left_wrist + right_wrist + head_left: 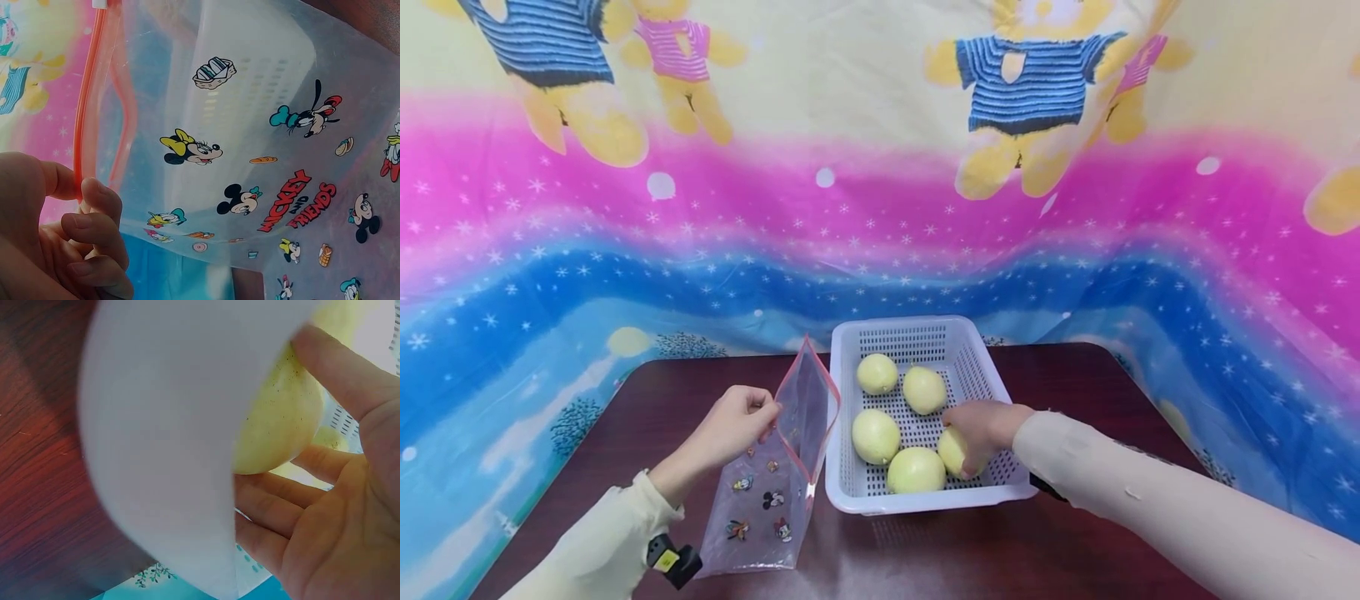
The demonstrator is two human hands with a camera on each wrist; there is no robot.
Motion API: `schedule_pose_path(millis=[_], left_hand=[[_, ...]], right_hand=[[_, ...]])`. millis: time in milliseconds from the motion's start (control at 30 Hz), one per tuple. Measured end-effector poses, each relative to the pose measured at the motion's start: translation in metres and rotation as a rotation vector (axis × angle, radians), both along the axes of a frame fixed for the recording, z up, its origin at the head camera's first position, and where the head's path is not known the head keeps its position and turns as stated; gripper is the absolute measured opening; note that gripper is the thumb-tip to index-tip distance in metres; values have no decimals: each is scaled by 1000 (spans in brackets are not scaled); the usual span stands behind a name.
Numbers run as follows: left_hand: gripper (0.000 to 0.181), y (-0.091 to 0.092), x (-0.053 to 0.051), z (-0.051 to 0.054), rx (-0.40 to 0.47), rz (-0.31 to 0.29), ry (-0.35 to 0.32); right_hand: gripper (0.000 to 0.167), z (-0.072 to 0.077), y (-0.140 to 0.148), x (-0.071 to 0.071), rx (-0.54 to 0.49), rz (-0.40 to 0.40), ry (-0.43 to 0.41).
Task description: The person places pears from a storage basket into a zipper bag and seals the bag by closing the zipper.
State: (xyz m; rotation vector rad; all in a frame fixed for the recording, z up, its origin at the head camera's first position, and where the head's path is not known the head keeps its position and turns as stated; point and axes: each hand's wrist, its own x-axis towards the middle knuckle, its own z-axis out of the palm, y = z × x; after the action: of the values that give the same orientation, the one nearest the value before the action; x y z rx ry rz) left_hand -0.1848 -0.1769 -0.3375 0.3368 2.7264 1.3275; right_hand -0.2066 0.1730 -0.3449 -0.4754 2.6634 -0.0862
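Observation:
My left hand (741, 421) pinches the red zip rim of a clear zip bag (760, 508) printed with cartoon figures. In the left wrist view, thumb and forefinger of the left hand (69, 231) meet at the red rim (86, 106). The bag's mouth gapes beside the basket. Inside the white plastic basket (847, 500), my right hand (988, 429) curls round a pale yellow-green round fruit (952, 450). Its speckled skin shows in the right wrist view, where the basket wall (162, 444) hides part of the fruit (281, 419) and the fingertips.
Several similar fruits (876, 437) lie in the basket, left of and behind the right hand. Basket and bag stand on a dark red wooden table (1097, 400). A printed bear curtain (880, 208) hangs close behind the table and along its sides.

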Motion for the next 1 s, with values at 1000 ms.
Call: schedule_pose_path(millis=[1000], left_hand=[[31, 2, 2, -2, 10, 22, -6]], right_hand=[[54, -13, 3, -2, -66, 41, 31]])
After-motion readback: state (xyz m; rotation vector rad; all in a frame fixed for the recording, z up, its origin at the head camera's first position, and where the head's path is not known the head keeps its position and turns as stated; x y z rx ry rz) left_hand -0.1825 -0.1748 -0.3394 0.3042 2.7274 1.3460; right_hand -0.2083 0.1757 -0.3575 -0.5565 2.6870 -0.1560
